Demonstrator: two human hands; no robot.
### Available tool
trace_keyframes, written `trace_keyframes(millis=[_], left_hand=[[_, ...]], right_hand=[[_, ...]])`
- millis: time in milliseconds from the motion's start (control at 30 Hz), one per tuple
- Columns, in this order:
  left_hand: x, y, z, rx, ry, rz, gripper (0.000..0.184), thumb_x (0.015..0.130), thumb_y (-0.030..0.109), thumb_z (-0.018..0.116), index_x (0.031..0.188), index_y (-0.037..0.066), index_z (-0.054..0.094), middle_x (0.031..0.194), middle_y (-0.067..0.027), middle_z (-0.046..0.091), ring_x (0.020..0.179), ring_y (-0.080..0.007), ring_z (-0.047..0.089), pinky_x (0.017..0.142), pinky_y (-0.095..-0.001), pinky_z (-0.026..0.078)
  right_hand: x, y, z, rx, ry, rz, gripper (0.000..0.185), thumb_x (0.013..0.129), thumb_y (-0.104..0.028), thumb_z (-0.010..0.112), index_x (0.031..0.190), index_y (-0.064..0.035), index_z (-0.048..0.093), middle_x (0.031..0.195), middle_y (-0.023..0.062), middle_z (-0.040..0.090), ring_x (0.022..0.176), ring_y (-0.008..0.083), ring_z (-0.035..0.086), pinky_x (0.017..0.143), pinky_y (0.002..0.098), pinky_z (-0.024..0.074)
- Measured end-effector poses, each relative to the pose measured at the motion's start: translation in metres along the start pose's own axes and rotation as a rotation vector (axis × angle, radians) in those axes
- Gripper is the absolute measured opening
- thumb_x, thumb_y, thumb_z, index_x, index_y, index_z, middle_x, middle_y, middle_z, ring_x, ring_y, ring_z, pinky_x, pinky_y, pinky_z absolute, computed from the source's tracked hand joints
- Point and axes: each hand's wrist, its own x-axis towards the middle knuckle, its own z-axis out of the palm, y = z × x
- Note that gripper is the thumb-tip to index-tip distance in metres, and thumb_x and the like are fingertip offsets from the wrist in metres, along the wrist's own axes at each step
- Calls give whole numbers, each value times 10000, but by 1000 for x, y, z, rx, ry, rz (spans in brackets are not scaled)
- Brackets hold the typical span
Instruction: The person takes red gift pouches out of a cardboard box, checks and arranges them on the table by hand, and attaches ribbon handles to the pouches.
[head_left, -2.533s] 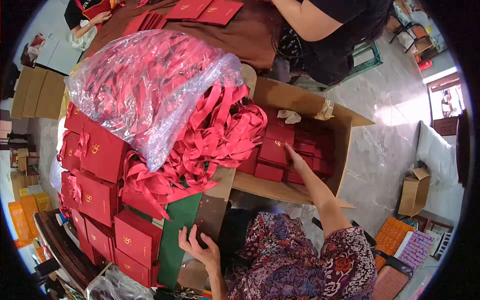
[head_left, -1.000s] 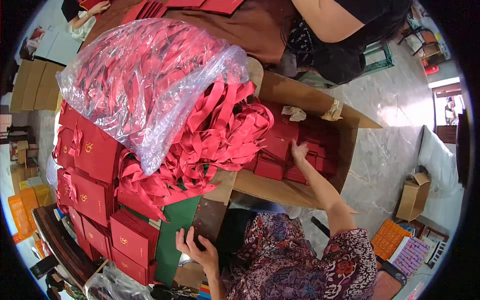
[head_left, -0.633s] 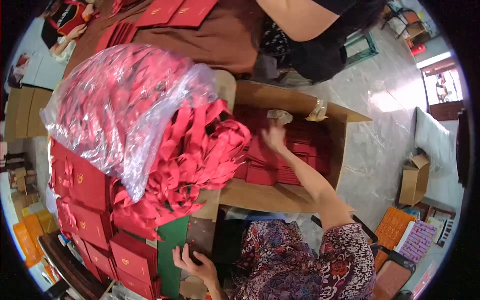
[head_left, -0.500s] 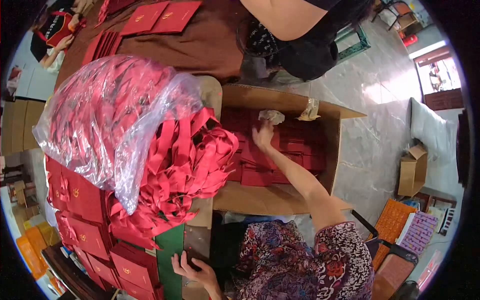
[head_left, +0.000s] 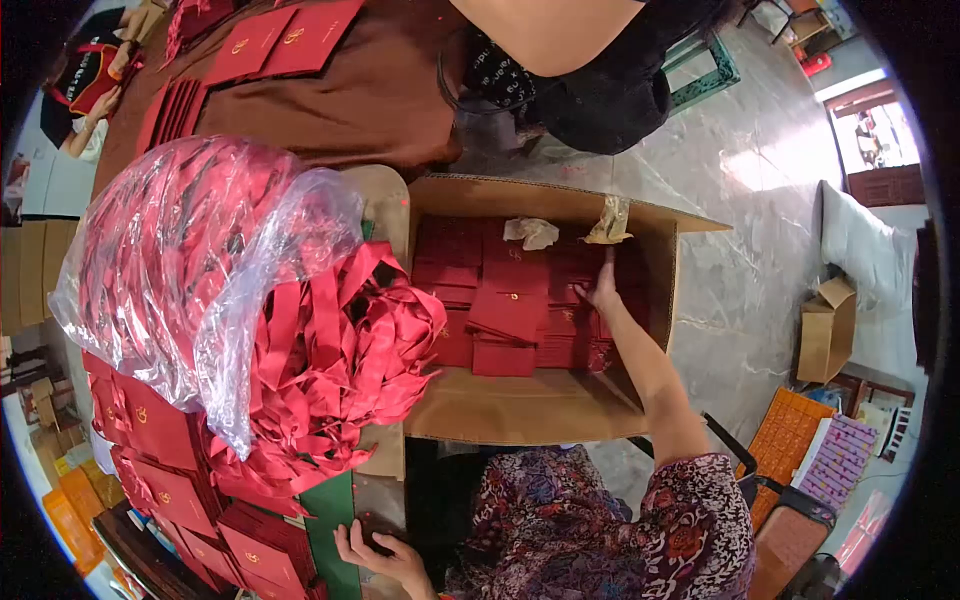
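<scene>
My right hand (head_left: 602, 290) reaches into a large cardboard box (head_left: 530, 405), over the flat red card packets (head_left: 508, 312) stacked inside. Its thumb stands apart from the fingers, and nothing shows in its grasp. Some packets bear a small gold emblem. A crumpled piece of clear plastic (head_left: 532, 233) rests on them near the far wall of the box. My left hand (head_left: 382, 556) lies with fingers spread at the edge of a green strip (head_left: 332, 510), holding nothing. Beside the box, red ribbons (head_left: 350, 340) spill from a big clear plastic bag (head_left: 190, 270).
Stacks of red packets (head_left: 265, 560) with gold emblems stand at lower left. More lie on a brown cloth (head_left: 360, 115). A person in black (head_left: 610, 100) is beyond the box; another person's hands (head_left: 105, 100) work at upper left. Tape (head_left: 609, 222) hangs from the box's far flap.
My right hand has moved right inside the box, away from the crumpled plastic. My left hand stays about where it was, fingers still apart. The whole view has shifted slightly.
</scene>
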Motion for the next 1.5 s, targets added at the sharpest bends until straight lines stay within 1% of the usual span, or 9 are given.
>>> trace_keyframes(millis=[200, 467, 633, 867, 967, 1033, 1067, 1133, 1500], left_hand=[[2, 2, -1, 46, -28, -20, 299, 936, 85, 436, 1197, -37, 515, 1322, -240, 405, 1230, -396, 396, 1024, -494, 325], [0, 0, 2, 10, -1, -2, 291, 947, 91, 423, 1195, -36, 505, 1321, -243, 403, 1229, -393, 396, 1025, -498, 323], [2, 4, -2, 58, -38, -17, 289, 953, 101, 428, 1198, -31, 503, 1317, -244, 404, 1229, -394, 394, 1025, -497, 322], [3, 6, -3, 56, -41, -25, 280, 958, 97, 424, 1196, -25, 508, 1311, -252, 404, 1228, -402, 392, 1021, -507, 316], [4, 10, -5, 50, -55, -30, 288, 959, 97, 424, 1207, -28, 500, 1312, -258, 397, 1228, -407, 389, 1022, -513, 311], [4, 8, -4, 50, -49, -9, 291, 961, 96, 425, 1214, -29, 494, 1314, -259, 394, 1230, -410, 386, 1022, -515, 309], [4, 6, -4, 47, -46, 16, 295, 963, 96, 426, 1222, -30, 488, 1315, -259, 391, 1232, -412, 382, 1022, -517, 307], [3, 4, -5, 45, -55, 13, 298, 965, 94, 424, 1230, -30, 482, 1316, -258, 388, 1235, -414, 378, 1021, -519, 306], [4, 4, -6, 49, -85, 5, 284, 967, 75, 409, 1222, -29, 477, 1334, -250, 369, 1250, -417, 363, 1033, -521, 295]], right_hand=[[43, 0, 21, -83, 337, -23, 801, 856, -541, 593, 1446, -73, 319, 1463, 62, 337, 1235, 294, 370, 897, 525, 459], [101, 2, -3, -60, 107, -135, 741, 743, -249, 784, 1389, -207, 423, 1369, 0, 448, 1180, 228, 441, 829, 479, 491], [99, 14, -6, -123, 370, -183, 522, 765, -126, 728, 1252, -32, 562, 1168, 109, 608, 908, 220, 600, 735, 389, 543], [114, 21, -16, -318, 523, -213, 475, 827, -191, 655, 1205, 73, 540, 1134, 158, 606, 901, 239, 611, 796, 377, 523], [69, 7, -43, -744, 547, -49, 504, 861, -234, 624, 1296, 2, 524, 1358, 173, 496, 1182, 225, 522, 936, 378, 461], [4, -52, -2, -755, 239, 523, 579, 849, -273, 644, 1368, -85, 469, 1457, 127, 382, 1288, 200, 408, 1002, 424, 410], [61, 13, -43, -758, 237, 526, 579, 849, -273, 644, 1368, -85, 469, 1457, 127, 382, 1288, 200, 408, 1002, 424, 410], [205, 68, -57, -504, 747, 121, 669, 835, -337, 653, 1427, -162, 397, 1501, 88, 310, 1329, 200, 337, 1009, 466, 399], [40, -2, -25, -663, 244, 253, 596, 908, -464, 529, 1357, -78, 463, 1364, 123, 491, 1157, 255, 505, 1000, 388, 386]])
